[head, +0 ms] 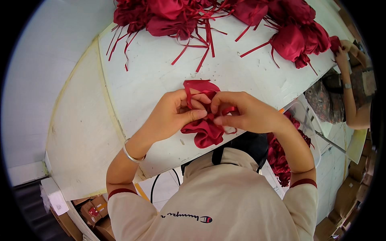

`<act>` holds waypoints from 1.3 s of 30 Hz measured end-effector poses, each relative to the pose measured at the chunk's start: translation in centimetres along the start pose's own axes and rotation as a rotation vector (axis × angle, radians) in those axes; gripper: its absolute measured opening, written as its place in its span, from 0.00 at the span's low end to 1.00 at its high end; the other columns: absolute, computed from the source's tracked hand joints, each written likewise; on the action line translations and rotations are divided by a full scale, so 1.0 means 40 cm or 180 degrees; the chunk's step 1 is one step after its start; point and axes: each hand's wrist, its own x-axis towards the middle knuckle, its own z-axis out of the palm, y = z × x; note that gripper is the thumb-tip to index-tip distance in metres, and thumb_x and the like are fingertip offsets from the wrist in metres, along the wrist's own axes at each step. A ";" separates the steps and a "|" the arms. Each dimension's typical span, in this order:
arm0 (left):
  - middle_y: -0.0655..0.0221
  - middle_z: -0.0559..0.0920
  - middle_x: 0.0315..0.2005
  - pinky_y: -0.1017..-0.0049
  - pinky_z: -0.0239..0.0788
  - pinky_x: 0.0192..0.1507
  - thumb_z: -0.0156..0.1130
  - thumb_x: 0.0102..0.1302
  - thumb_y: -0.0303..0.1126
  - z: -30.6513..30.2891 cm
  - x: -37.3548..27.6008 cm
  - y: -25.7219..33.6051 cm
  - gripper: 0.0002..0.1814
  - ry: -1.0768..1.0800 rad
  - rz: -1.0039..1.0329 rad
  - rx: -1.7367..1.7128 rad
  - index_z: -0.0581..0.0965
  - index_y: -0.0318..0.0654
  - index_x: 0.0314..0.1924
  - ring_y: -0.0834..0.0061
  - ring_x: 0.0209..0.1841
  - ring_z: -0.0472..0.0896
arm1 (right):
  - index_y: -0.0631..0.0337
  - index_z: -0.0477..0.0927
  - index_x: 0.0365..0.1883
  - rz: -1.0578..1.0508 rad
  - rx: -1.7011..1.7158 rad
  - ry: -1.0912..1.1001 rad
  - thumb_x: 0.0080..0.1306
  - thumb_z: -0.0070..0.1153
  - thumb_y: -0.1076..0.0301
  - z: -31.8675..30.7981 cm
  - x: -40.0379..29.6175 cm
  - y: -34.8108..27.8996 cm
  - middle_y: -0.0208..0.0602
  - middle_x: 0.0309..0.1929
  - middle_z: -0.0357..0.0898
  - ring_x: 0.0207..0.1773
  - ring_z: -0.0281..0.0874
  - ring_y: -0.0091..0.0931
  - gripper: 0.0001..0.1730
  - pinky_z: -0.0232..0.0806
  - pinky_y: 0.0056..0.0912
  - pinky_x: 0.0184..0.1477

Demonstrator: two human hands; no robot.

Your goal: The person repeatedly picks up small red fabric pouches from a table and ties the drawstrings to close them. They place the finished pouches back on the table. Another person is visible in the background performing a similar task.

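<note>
A red satin drawstring pouch (208,134) lies near the front edge of the white table (150,78), between my hands. Its gathered neck and thin red ribbons are between my fingertips. My left hand (184,111) pinches the fabric and ribbon with thumb and fingers, a ribbon strand hanging over its fingers. My right hand (235,111) grips the ribbon close to the neck, a loop showing beside its fingers. The knot area is partly hidden by my fingers. One end of the pouch spreads away from me, the ruffled end toward me.
Red satin pouches with trailing ribbons (172,25) are heaped along the far side, more (289,42) at the right. A clear plastic bin (313,144) by my right arm holds red pouches. A co-worker's hands (343,54) hold red fabric at far right. Cardboard boxes (93,211) sit below left.
</note>
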 end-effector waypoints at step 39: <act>0.68 0.78 0.29 0.76 0.67 0.28 0.64 0.40 0.18 0.005 0.005 -0.054 0.15 0.0882 0.2561 0.2460 0.77 0.38 0.32 0.71 0.27 0.75 | 0.65 0.77 0.30 0.0086 0.1673 -0.0096 0.63 0.54 0.66 0.005 0.061 0.071 0.30 0.20 0.73 0.16 0.64 0.17 0.09 0.61 0.19 0.21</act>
